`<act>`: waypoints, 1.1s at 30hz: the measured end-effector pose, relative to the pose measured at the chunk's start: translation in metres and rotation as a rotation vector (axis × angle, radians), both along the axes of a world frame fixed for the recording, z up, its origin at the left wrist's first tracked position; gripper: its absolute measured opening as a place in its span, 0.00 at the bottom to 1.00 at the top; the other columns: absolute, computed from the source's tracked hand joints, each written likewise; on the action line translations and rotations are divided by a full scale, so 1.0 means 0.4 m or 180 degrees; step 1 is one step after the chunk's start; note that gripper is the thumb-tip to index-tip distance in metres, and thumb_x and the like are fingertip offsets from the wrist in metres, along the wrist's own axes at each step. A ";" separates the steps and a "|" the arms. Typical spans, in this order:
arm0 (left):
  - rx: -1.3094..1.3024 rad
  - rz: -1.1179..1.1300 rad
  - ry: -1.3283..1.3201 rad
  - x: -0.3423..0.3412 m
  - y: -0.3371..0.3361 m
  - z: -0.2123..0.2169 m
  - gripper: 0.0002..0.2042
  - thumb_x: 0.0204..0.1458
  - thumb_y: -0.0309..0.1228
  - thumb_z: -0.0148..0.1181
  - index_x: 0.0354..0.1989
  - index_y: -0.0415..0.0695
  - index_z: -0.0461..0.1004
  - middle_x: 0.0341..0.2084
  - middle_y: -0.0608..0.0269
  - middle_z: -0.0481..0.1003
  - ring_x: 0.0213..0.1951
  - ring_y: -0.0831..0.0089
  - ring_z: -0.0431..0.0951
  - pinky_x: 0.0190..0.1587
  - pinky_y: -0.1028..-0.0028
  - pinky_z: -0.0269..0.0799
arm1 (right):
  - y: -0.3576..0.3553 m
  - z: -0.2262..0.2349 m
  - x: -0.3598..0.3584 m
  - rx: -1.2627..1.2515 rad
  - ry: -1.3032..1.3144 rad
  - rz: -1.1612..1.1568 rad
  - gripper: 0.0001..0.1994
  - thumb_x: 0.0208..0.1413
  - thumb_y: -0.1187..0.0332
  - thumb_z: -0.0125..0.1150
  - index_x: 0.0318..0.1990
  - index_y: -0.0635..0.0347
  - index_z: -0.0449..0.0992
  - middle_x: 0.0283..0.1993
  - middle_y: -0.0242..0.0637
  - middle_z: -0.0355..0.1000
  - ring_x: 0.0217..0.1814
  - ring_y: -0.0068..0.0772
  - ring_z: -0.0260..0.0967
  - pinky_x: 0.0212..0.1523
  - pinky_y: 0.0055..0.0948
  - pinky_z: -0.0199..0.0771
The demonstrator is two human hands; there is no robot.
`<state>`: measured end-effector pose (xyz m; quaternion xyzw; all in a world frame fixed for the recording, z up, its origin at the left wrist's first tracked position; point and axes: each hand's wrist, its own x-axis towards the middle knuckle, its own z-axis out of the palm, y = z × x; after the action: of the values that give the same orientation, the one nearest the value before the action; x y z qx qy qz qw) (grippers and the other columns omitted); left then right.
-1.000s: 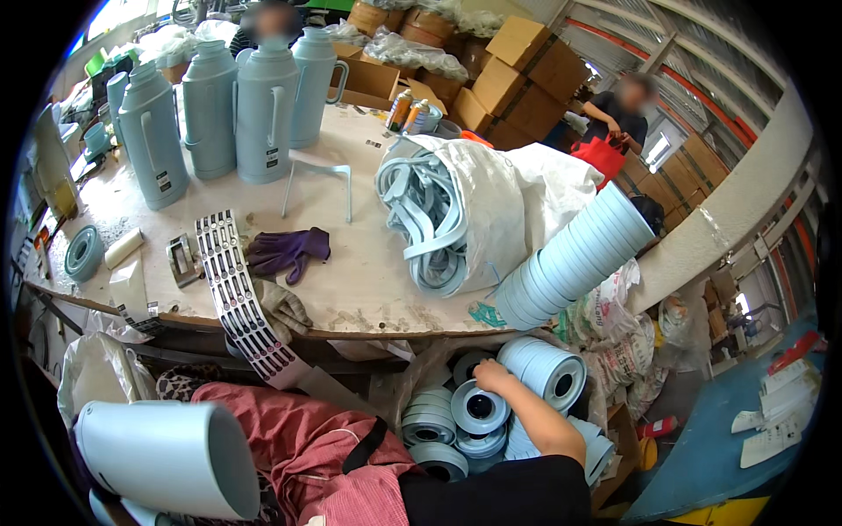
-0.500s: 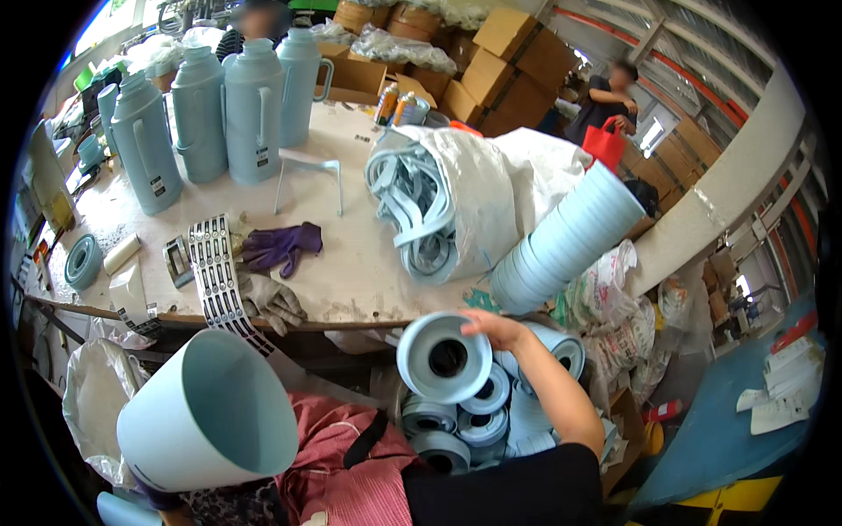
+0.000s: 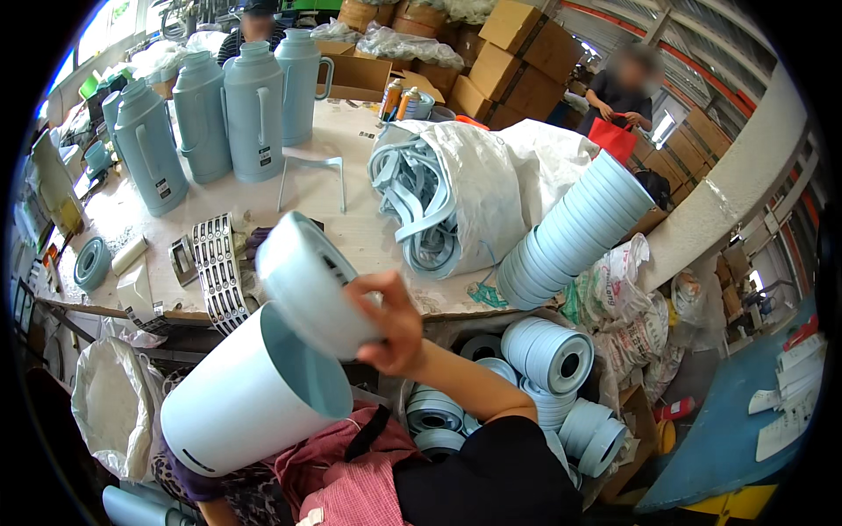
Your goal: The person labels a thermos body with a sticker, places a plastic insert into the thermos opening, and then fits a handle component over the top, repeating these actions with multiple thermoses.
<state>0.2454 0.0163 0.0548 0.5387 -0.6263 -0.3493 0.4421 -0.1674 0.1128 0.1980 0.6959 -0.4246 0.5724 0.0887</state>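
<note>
A light blue thermos shoulder piece (image 3: 303, 280), round with a hole, is gripped at its rim by my bare right hand (image 3: 395, 326). It is tilted above the mouth of a light blue thermos shell (image 3: 237, 399), which leans in front of me at the lower left. My left hand (image 3: 195, 480), in a purple glove, holds the shell's lower end; its fingers are mostly hidden. Below my right forearm, more round light blue pieces (image 3: 553, 355) fill a bin beside the table edge.
Several light blue thermos flasks (image 3: 254, 118) stand on the table (image 3: 342, 131). A label strip (image 3: 217, 276), a bag of light blue straps (image 3: 421, 206) and a tall stack of rings (image 3: 574, 232) are there too. Two people stand beyond; one holds a red bag (image 3: 612, 138).
My right hand has carried the shoulder piece left from above the bin to the shell's mouth, tilting it. The shell has shifted right and leans more. The person with the red bag has come nearer.
</note>
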 end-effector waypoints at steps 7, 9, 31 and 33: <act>0.0068 -0.0082 -0.0006 -0.017 0.036 -0.022 0.31 0.67 0.52 0.48 0.72 0.44 0.56 0.67 0.43 0.62 0.66 0.52 0.63 0.68 0.54 0.57 | -0.008 -0.033 0.074 -0.0281 0.1006 0.0641 0.28 0.63 0.43 0.57 0.58 0.54 0.80 0.51 0.48 0.67 0.51 0.45 0.66 0.54 0.44 0.70; 0.0101 -0.0034 -0.0034 0.006 0.051 -0.026 0.31 0.67 0.52 0.48 0.71 0.44 0.56 0.66 0.43 0.62 0.66 0.52 0.64 0.68 0.55 0.57 | -0.013 -0.064 0.086 -0.0105 0.0787 0.0528 0.27 0.64 0.44 0.57 0.59 0.55 0.80 0.49 0.46 0.67 0.50 0.44 0.66 0.53 0.42 0.69; 0.0152 0.0201 -0.0066 0.066 0.062 -0.015 0.30 0.67 0.50 0.50 0.69 0.42 0.59 0.64 0.43 0.64 0.64 0.51 0.67 0.66 0.56 0.60 | -0.079 -0.065 0.078 0.0245 0.0260 0.0436 0.26 0.66 0.46 0.55 0.57 0.58 0.81 0.50 0.46 0.69 0.49 0.45 0.67 0.54 0.42 0.70; 0.0167 0.0162 -0.0060 0.052 0.075 -0.021 0.30 0.67 0.50 0.50 0.69 0.41 0.59 0.64 0.43 0.65 0.63 0.51 0.67 0.66 0.56 0.61 | -0.075 -0.064 0.075 0.0166 0.0542 0.0639 0.26 0.65 0.44 0.55 0.54 0.58 0.83 0.50 0.48 0.69 0.51 0.45 0.67 0.55 0.45 0.70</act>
<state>0.2664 0.0463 0.0464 0.5692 -0.6072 -0.3491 0.4307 -0.1376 0.0830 0.1722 0.7830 -0.3584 0.5060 0.0486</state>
